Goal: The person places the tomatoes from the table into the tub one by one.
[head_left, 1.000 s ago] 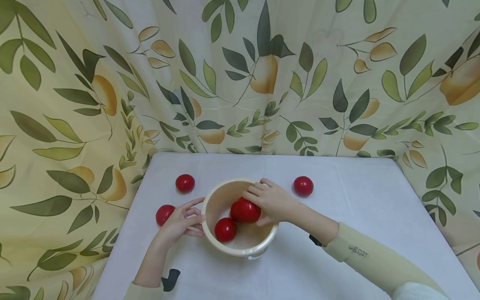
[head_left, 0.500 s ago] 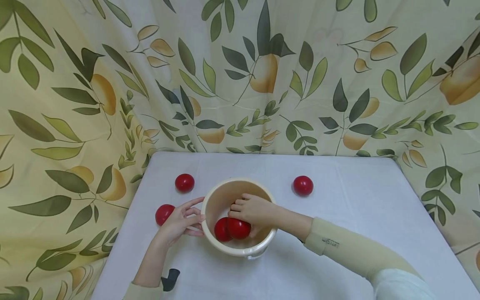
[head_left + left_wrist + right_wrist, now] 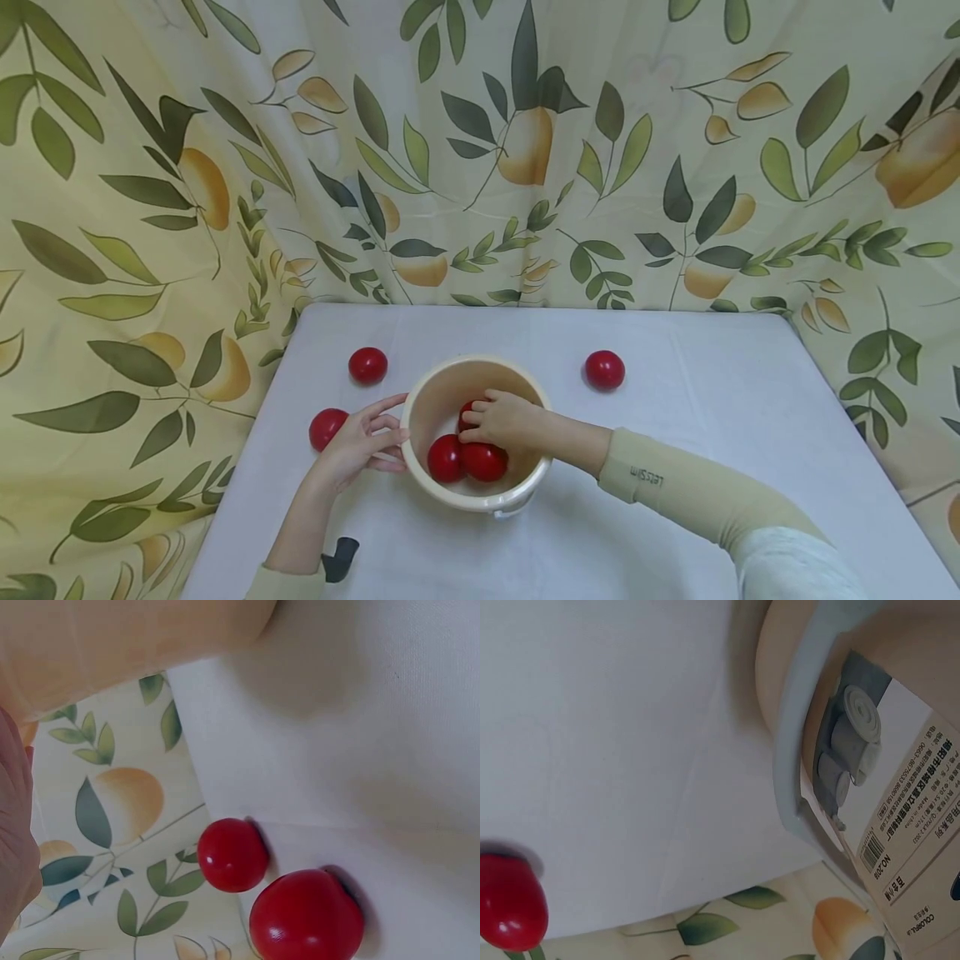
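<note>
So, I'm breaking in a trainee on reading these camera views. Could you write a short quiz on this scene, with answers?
1. How many round red objects lie on the table outside the bucket?
2. Which wrist view shows the printed label on the bucket?
A) left
B) right
C) neither
3. True or false: the right grip is inside the bucket.

Key:
1. Three
2. B
3. True
</note>
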Available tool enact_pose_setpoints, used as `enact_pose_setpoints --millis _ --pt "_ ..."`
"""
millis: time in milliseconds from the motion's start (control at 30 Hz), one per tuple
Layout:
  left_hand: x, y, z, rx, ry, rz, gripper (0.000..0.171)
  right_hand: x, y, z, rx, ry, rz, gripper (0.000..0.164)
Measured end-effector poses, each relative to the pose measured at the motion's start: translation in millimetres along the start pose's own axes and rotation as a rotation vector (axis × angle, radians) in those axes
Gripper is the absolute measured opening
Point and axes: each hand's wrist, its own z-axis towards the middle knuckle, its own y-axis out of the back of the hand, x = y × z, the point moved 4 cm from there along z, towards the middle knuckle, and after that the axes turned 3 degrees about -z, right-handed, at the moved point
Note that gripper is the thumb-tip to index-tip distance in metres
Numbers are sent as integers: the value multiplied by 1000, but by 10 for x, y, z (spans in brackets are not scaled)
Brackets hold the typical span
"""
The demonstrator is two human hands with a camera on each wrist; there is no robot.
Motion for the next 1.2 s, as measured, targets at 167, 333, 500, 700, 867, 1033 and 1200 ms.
enact_pose_setpoints --millis 167,333,500,700,867,1033,1200 --pt "-2 -2 -3 3 3 -3 60 3 -17 5 8 2 -77 75" --pt "2 -3 -1 1 11 -10 57 9 -28 10 41 5 -112 73" --pt "1 -3 -1 4 1 -11 59 5 -44 21 81 -4 -108 69" --pt "-5 -8 -10 1 -4 -7 59 -15 -26 20 64 -17 -119 68" --pt "-14 -11 -17 -3 -6 3 58 -83 27 -27 -77 -60 -12 66" --pt "-29 -16 -32 10 -14 6 61 -255 152 -159 -351 -149 170 62" --pt "-37 -26 -34 21 -16 1 60 -618 181 -440 -672 -408 236 57"
